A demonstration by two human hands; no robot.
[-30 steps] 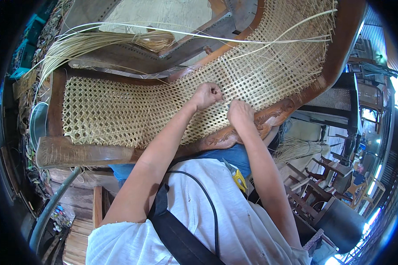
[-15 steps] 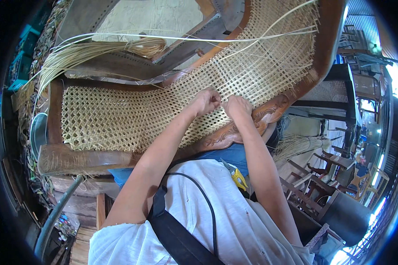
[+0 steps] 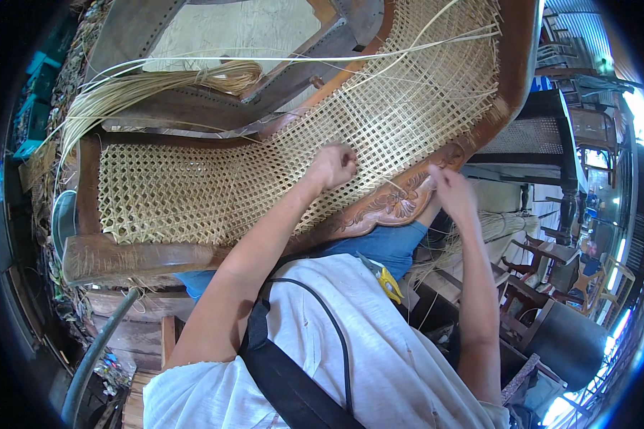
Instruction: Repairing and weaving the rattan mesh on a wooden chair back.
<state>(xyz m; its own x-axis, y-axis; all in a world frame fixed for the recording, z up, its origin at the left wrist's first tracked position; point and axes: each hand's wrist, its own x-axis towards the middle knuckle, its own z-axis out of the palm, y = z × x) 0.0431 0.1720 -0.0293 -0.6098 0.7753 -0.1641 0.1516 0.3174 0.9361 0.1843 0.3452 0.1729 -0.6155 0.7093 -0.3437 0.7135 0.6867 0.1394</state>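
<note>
A woven cane panel (image 3: 186, 193), set in a carved brown wooden chair frame (image 3: 401, 204), lies across my lap. My left hand (image 3: 335, 166) rests on the middle of the weave with its fingers curled in; whatever they pinch is hidden. Beyond the frame's near carved edge, my right hand (image 3: 454, 193) is raised, thumb and fingers drawn together and slightly blurred. Any strand between them is too thin to make out. Long loose cane strands (image 3: 315, 60) run over the far part of the panel. A yellow-handled hand tool (image 3: 389, 284) lies against my shirt.
A bundle of cane strands (image 3: 229, 77) lies on another wooden frame (image 3: 186, 100) at the far left. More strands (image 3: 497, 227) hang at the right, near a dark chair with a cane panel (image 3: 526, 136). A grey metal pipe (image 3: 96, 350) rises at the lower left.
My right hand has moved right, away from my left hand and the weave, past the carved edge. My left hand stays nearly in place. The view has shifted slightly.
</note>
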